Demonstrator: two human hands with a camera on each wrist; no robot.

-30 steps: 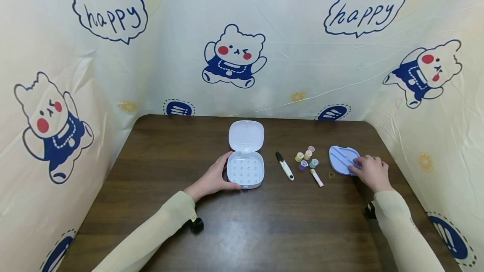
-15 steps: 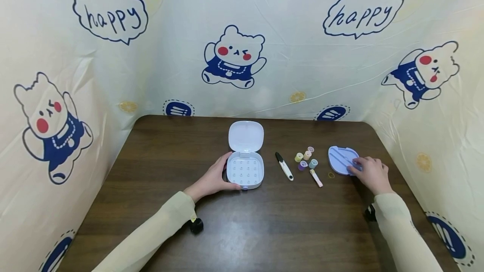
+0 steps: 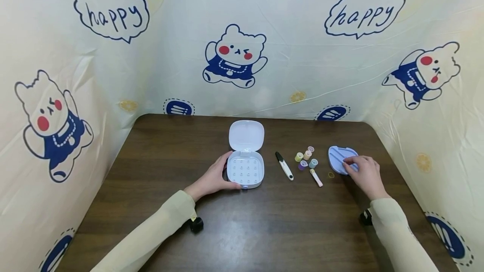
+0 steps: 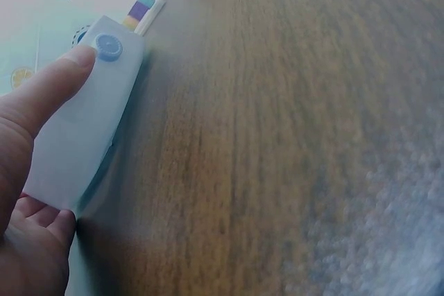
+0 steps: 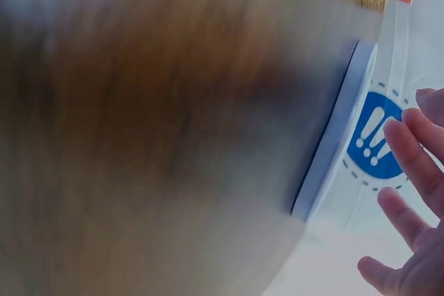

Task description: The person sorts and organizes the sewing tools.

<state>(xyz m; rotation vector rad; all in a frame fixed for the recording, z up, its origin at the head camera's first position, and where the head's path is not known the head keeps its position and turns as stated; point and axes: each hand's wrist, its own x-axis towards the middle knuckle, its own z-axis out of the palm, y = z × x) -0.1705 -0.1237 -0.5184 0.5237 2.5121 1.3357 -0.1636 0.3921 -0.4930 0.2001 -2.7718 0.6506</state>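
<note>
In the head view, my left hand (image 3: 213, 174) grips the near-left side of a pale, open plastic box (image 3: 245, 172) whose lid stands up at the back. Rows of small bumps show inside. The left wrist view has my thumb across the box front (image 4: 83, 129), beside a round blue latch button (image 4: 109, 47), with fingers at the far side. My right hand (image 3: 366, 175) hovers over a flat blue plastic tray (image 3: 336, 157), thumb and index close together. Seen from the right wrist, its fingers (image 5: 416, 164) are loosely bent, with nothing visible between them, beside the tray edge (image 5: 336, 136).
Several small thread spools (image 3: 303, 165) stand in a cluster. Around them lie a white tool with a black cap (image 3: 284, 166), a pink-and-white stick (image 3: 316, 177) and a gold thimble (image 3: 331, 175). The brown table (image 3: 242, 230) is backed by a printed cloth (image 3: 287, 32).
My right hand has lifted off the blue tray's right edge and shifted slightly left over it. The left hand and the box have stayed put.
</note>
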